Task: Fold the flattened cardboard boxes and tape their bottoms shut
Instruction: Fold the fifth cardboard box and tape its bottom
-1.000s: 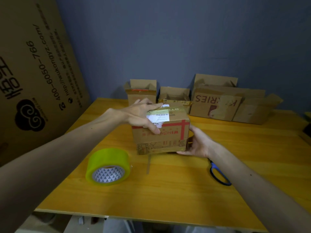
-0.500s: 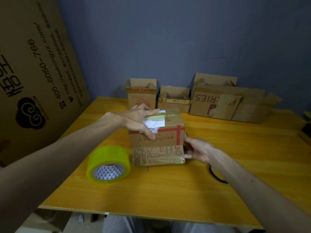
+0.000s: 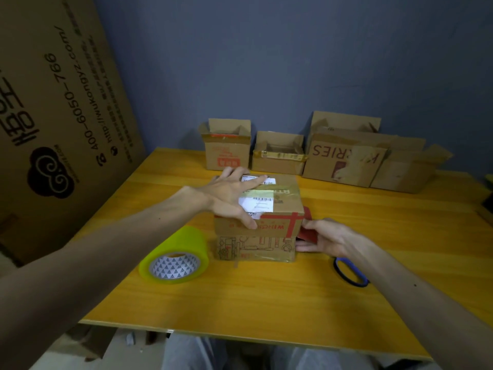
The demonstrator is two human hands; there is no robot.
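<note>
A small brown cardboard box [image 3: 284, 201] with red tape and white labels stands on the yellow wooden table [image 3: 240, 303]. My left hand [image 3: 229, 196] lies flat on the box top, fingers spread, thumb down over the front face. At the box's right side my right hand [image 3: 330, 236] holds a red side flap [image 3: 308, 232] between thumb and fingers. A yellow-green roll of tape [image 3: 173, 252] lies just left of the box. The blue handle of the scissors [image 3: 349, 273] shows under my right wrist.
Several open folded boxes line the table's back edge, among them a small one [image 3: 226, 153], a low one [image 3: 277, 158] and a large one [image 3: 344, 161]. A big printed cardboard sheet [image 3: 53, 102] leans at the left.
The box came down from its lifted, tilted pose and now rests on the table closer to me. My right hand shifted from under the box's right side to the red flap.
</note>
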